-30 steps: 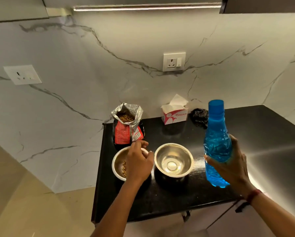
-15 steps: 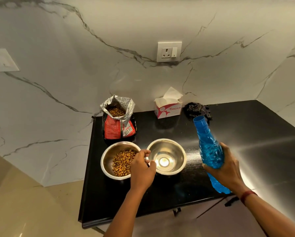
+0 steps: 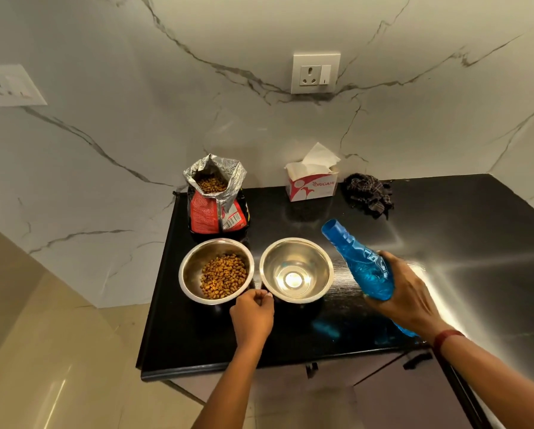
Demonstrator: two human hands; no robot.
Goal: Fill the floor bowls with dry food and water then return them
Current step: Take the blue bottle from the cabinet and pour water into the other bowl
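Two steel bowls stand side by side on the black counter (image 3: 290,342). The left bowl (image 3: 191,274) holds brown dry food. The right bowl (image 3: 318,261) looks empty and shiny inside. My left hand (image 3: 252,315) is a closed fist just in front of the gap between their near rims; I cannot tell if it touches either. My right hand (image 3: 405,292) grips a blue water bottle (image 3: 360,263), tilted with its mouth up and left, beside the right bowl's far right rim. An open red food bag (image 3: 216,209) stands behind the left bowl.
A tissue box (image 3: 312,184) and a dark crumpled cloth (image 3: 369,193) sit at the back by the marble wall. The counter's left edge drops to a beige floor (image 3: 43,351). Cabinet handles (image 3: 414,360) show under the front edge.
The bottle has tipped from upright to a slant, with its mouth nearing the right bowl. My left hand slid off the food bowl back to the front of the two rims. The camera tilted down.
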